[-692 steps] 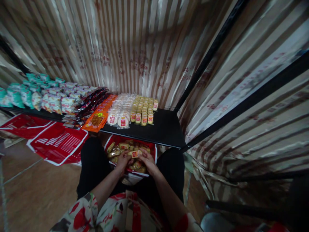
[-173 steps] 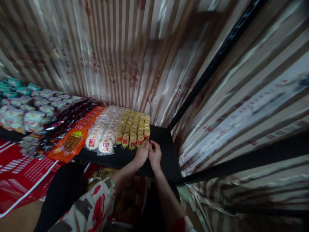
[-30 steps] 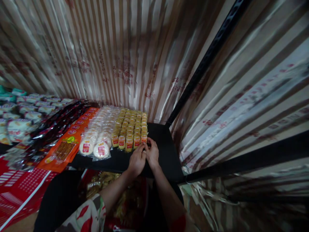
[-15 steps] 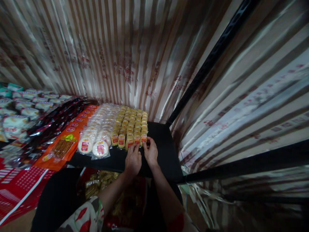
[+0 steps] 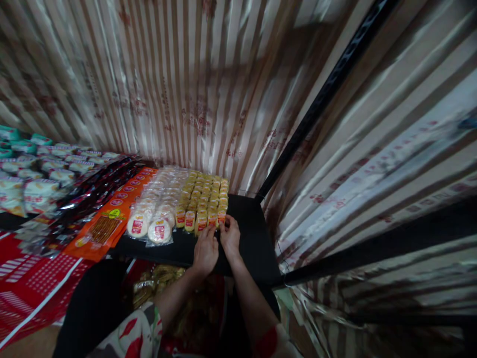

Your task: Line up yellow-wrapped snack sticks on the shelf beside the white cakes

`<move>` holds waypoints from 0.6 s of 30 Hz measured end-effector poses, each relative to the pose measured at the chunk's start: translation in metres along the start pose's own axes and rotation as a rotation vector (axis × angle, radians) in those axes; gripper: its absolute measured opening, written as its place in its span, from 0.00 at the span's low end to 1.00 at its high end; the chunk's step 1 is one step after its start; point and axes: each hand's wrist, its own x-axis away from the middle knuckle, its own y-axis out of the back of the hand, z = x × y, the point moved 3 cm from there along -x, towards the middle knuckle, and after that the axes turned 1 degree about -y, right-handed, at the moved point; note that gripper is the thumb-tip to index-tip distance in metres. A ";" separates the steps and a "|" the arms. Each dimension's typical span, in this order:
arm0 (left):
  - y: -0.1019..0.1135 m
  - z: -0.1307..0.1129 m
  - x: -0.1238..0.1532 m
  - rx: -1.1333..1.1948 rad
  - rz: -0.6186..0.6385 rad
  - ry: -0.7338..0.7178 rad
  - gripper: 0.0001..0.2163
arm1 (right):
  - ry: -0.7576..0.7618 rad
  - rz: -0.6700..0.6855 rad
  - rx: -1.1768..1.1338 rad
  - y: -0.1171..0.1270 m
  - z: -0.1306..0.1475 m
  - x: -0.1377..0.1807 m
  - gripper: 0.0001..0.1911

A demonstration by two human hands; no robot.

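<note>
Rows of small yellow wrapped cakes with red-and-orange labels stand close together on a black shelf. At the front right corner of these rows, my right hand has its thumb and fingertips closed on the end wrapped cake. My left hand is just beside it, fingers stretched forward and touching the lower front of the neighbouring packs. Left of the cakes are columns of round white snacks in clear wrappers, also with red labels.
Orange stick-snack bags, dark shiny packets and white pouches continue leftward along the shelf. A red basket is at lower left. Below the shelf lie more yellow packs. A striped curtain and a black post stand behind.
The camera view has shifted slightly, so the shelf goods appear a little lower and further right. Both hands stay at the front of the yellow cakes, almost unmoved.
</note>
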 end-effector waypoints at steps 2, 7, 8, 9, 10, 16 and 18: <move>0.001 0.000 0.000 -0.001 0.008 -0.001 0.21 | -0.004 -0.005 -0.006 -0.002 -0.002 0.000 0.17; 0.005 -0.001 0.002 0.023 0.011 -0.044 0.20 | 0.037 0.007 0.079 0.001 -0.003 0.002 0.19; 0.006 -0.001 0.003 0.034 0.002 -0.056 0.20 | 0.047 0.004 0.114 0.003 -0.001 0.002 0.20; 0.008 -0.002 0.005 0.047 -0.009 -0.070 0.19 | 0.052 -0.002 0.146 0.005 0.000 0.003 0.20; 0.009 -0.001 0.008 0.061 -0.025 -0.083 0.19 | 0.051 -0.009 0.172 0.006 0.002 0.004 0.21; 0.014 0.015 0.051 0.189 -0.085 -0.233 0.16 | 0.025 -0.046 0.060 0.021 0.027 0.032 0.24; 0.018 0.030 0.072 0.197 -0.076 -0.248 0.14 | 0.021 -0.040 -0.054 0.026 0.038 0.053 0.21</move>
